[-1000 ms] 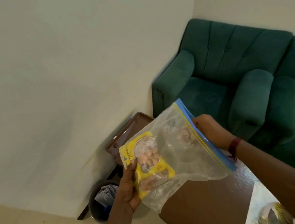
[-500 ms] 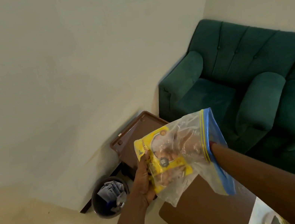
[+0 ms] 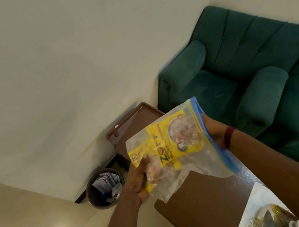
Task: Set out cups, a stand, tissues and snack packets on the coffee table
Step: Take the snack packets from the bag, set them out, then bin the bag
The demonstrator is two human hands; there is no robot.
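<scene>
Left hand is wrapped round the near-left corner of the clear zip bag, thumb on top, fingers underneath, a firm hold. Right hand is at the bag's far-right edge by the blue zip strip, mostly hidden behind the plastic; it looks to be pinching that edge, though the fingers themselves cannot be seen. A dark red band sits on that wrist.

So the bag hangs in the air between both hands, above the near-left end of the brown coffee table, not touching it. Inside, a yellow snack packet lies flat against the plastic, with what looks like a second yellow one at the left corner and some brownish pieces lower down; whether those are loose or packed, I cannot tell.

Progress, by my reading: early. No packets are out on the table yet; the only thing on it in view is a patterned mat with a dish at the near right. Cups, stand and tissues are not in sight at all. The packets still need to come out of the bag.

Over at the left, on the floor, a round dark bin holds crumpled paper and wrappers. Behind it stands a brown side table, and green sofas fill the far right.
</scene>
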